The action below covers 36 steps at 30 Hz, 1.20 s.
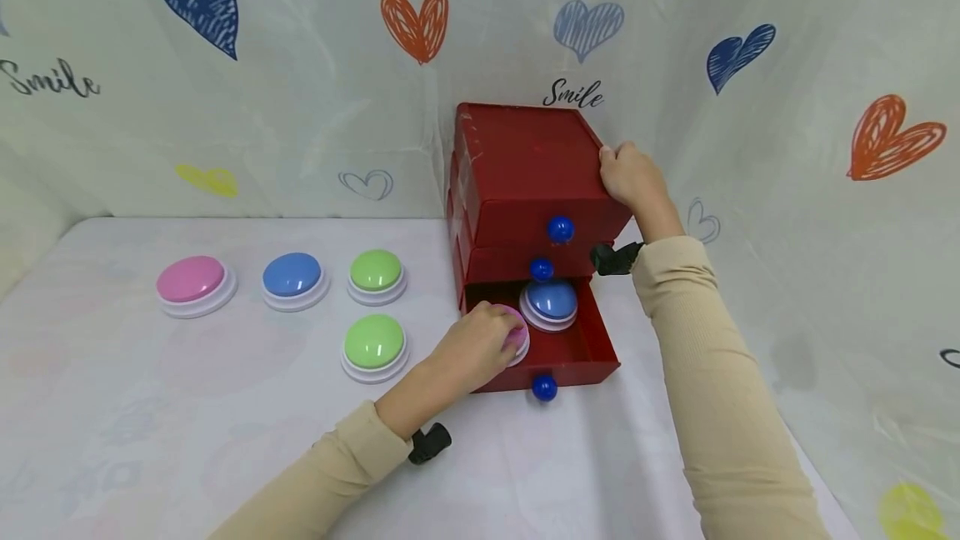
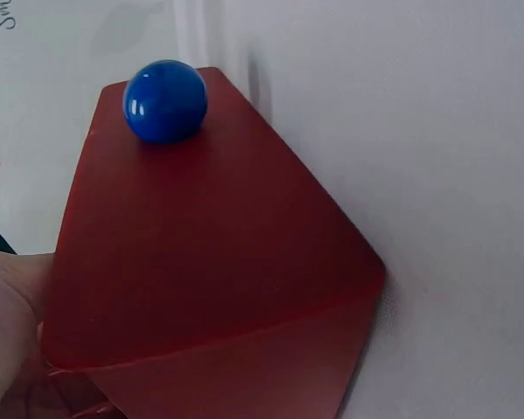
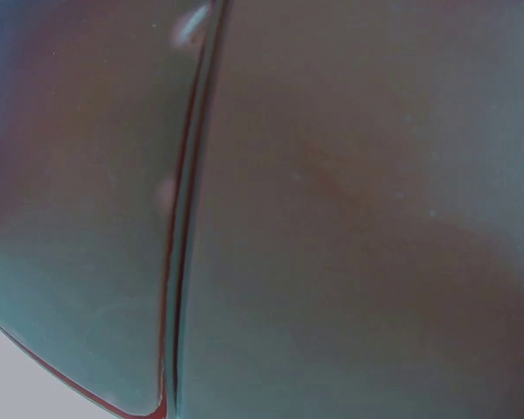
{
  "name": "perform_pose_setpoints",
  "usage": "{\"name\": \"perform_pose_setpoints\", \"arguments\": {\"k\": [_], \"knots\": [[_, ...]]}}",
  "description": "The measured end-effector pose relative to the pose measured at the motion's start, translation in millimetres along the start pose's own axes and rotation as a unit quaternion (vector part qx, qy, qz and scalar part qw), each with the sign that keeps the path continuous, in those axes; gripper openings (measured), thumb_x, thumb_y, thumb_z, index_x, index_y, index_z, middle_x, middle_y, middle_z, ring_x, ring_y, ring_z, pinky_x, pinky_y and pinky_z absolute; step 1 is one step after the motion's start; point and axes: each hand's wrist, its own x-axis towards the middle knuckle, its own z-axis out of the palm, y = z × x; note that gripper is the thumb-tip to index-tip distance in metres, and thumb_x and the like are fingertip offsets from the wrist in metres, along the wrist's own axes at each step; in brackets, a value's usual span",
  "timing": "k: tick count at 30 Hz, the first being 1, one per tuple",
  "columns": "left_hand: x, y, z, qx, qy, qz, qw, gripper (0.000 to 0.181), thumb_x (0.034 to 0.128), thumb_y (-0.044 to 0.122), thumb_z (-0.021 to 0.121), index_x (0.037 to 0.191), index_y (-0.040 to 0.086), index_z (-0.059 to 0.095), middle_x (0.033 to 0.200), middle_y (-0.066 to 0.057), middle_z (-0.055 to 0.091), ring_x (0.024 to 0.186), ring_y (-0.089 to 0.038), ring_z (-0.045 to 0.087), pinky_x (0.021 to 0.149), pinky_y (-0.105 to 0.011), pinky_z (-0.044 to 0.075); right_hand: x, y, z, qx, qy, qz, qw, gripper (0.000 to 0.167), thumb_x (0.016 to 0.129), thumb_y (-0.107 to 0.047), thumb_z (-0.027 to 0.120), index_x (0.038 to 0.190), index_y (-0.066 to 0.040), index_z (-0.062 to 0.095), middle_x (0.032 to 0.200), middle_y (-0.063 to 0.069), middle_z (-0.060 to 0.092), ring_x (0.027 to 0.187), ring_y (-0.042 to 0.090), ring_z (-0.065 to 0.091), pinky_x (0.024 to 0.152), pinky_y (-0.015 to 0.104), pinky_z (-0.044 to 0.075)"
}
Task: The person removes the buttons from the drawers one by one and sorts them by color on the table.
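A red drawer cabinet point(image 1: 536, 152) with blue knobs stands against the backdrop, its bottom drawer point(image 1: 581, 373) pulled out. My left hand point(image 1: 476, 344) reaches into that drawer and holds a pink dome-topped button point(image 1: 517, 340) by its dome. Beside it in the drawer lies a blue dome-topped button point(image 1: 553, 300). My right hand point(image 1: 633, 177) grips the cabinet's upper right edge; some fingers are hidden. In the left wrist view, the drawer front with its blue knob point(image 2: 166, 100) fills the middle and part of my left hand point(image 2: 9, 332) shows. Red-brown cabinet panels point(image 3: 358, 218) fill the right wrist view.
Left of the cabinet on the white-covered table point(image 1: 187, 407) sit another pink button point(image 1: 191, 280), another blue button point(image 1: 292, 276) and two green buttons point(image 1: 377, 272), all on white bases. Two upper drawers are shut. A heart-printed cloth point(image 1: 315, 107) hangs close behind.
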Motion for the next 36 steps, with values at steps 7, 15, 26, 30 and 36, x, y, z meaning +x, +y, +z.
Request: {"name": "perform_pose_setpoints", "arguments": {"k": [7,15,26,30,36], "knots": [[1.7,-4.9,0.0,0.071,-0.033,-0.011,0.9969,0.041,0.0818,0.02,0.071,0.116,0.0,0.061,0.11,-0.011,0.061,0.102,-0.023,0.055,0.086,-0.033,0.052,-0.5,-1,0,0.001,0.002,0.001,1.0,0.056,0.1,-0.037,0.017,0.128,0.006,0.039,0.114,0.024,0.05,0.099,0.036,0.05,0.087,0.049,0.043],[4.9,-6.8,-1.7,0.094,-0.047,0.002,0.9944,0.039,0.0803,0.023,0.073,0.113,0.004,0.063,0.104,-0.01,0.06,0.096,-0.022,0.055,0.082,-0.032,0.054,-0.4,-1,-1,0.0,0.004,-0.003,1.0,0.055,0.1,-0.036,0.017,0.127,0.006,0.04,0.114,0.024,0.05,0.1,0.037,0.05,0.088,0.049,0.042],[8.2,-3.8,-4.8,0.12,-0.066,0.011,0.9906,0.041,0.0795,0.024,0.074,0.115,0.007,0.062,0.101,-0.011,0.06,0.093,-0.021,0.056,0.077,-0.031,0.055,-0.8,-3,-2,0.005,0.004,0.002,1.0,0.055,0.1,-0.037,0.018,0.127,0.005,0.04,0.112,0.023,0.051,0.098,0.036,0.051,0.087,0.049,0.044],[9.8,-3.7,-6.0,0.115,-0.078,0.008,0.9902,0.045,0.0792,0.025,0.074,0.118,0.008,0.061,0.105,-0.012,0.061,0.097,-0.022,0.056,0.078,-0.033,0.055,-0.6,-3,-1,0.005,0.003,0.004,1.0,0.055,0.1,-0.037,0.017,0.126,0.005,0.041,0.11,0.022,0.051,0.096,0.035,0.052,0.086,0.048,0.045],[13.4,-5.6,-4.7,0.123,-0.103,0.007,0.987,0.053,0.0771,0.028,0.076,0.124,0.01,0.057,0.111,-0.013,0.061,0.101,-0.025,0.057,0.079,-0.036,0.055,-0.4,-2,0,0.006,0.0,0.005,1.0,0.055,0.1,-0.036,0.018,0.128,0.005,0.04,0.113,0.023,0.051,0.099,0.036,0.052,0.089,0.049,0.044]]}}
